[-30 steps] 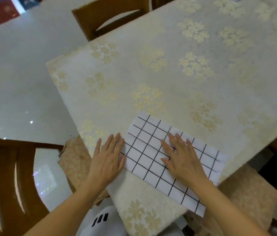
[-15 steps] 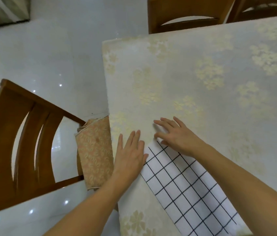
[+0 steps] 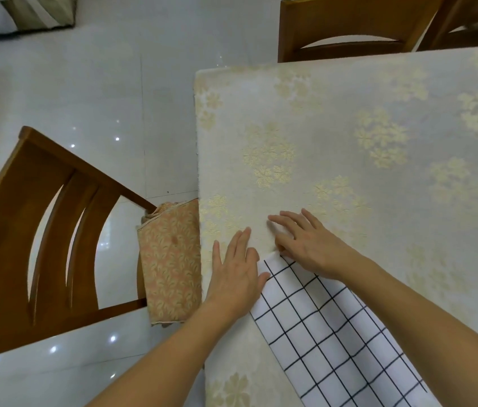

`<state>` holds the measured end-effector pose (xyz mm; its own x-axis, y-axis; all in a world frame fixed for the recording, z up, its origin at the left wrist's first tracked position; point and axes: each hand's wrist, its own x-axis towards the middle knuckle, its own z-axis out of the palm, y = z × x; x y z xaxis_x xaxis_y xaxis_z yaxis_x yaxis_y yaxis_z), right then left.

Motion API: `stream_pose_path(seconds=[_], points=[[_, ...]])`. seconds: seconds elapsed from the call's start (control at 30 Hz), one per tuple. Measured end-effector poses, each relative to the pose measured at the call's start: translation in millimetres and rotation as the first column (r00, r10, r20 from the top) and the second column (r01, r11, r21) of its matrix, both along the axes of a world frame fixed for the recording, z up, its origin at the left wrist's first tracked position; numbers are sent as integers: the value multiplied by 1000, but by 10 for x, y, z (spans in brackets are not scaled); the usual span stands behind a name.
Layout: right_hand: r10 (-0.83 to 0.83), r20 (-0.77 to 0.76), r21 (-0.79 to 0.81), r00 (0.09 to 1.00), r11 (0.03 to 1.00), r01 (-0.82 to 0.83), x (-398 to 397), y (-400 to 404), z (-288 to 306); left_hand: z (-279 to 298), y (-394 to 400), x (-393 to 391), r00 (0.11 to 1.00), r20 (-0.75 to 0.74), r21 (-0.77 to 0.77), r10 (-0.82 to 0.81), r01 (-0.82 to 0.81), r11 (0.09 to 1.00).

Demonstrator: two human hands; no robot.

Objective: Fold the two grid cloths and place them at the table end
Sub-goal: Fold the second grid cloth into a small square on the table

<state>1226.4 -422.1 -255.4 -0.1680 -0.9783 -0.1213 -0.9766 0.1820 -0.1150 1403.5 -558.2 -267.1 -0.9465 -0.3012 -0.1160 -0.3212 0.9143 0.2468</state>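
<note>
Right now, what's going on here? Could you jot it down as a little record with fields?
Cloth: folded white grid cloth, lying flat on the table
Table: covered by a cream floral tablecloth
Left hand: fingers straight, flat at the cloth's left corner
Right hand: flat, on the cloth's far edge
Nearby: wooden chair left of the table

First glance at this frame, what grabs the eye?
The white grid cloth with black lines, lying folded on the floral tablecloth at the near edge. Both hands sit at its far end: the left hand flat beside its corner, the right hand on its top edge with fingers spread. To the left, a wooden chair with a patterned cushion stands out against the glossy floor.
</note>
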Motion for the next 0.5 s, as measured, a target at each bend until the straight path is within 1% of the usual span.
stream_pose_path(seconds=[0.07, 0.17, 0.27, 0.33, 0.4, 0.5], points=[[-7, 22, -12, 1000, 1000, 8, 15, 1, 42, 1, 5, -29, 1000, -6, -25, -11, 10, 1000], [-19, 51, -5, 999, 1000, 19, -6, -10, 113, 57, -45, -64, 995, -80, -44, -51, 47, 998], [-62, 127, 65, 990, 996, 54, -101, -99, 216, 181, -188, -118, 978, -107, -132, -178, 163, 978], [-43, 155, 101, 987, 995, 28, -179, -199, 295, 297, -305, -176, 960, -119, -182, -253, 229, 956], [-46, 181, 138, 982, 990, 21, -251, -313, 389, 404, -431, -239, 949, -149, -209, -278, 245, 947], [-101, 216, 199, 971, 978, 58, -338, -519, 560, 542, -662, -363, 951, -158, -256, -267, 221, 941]])
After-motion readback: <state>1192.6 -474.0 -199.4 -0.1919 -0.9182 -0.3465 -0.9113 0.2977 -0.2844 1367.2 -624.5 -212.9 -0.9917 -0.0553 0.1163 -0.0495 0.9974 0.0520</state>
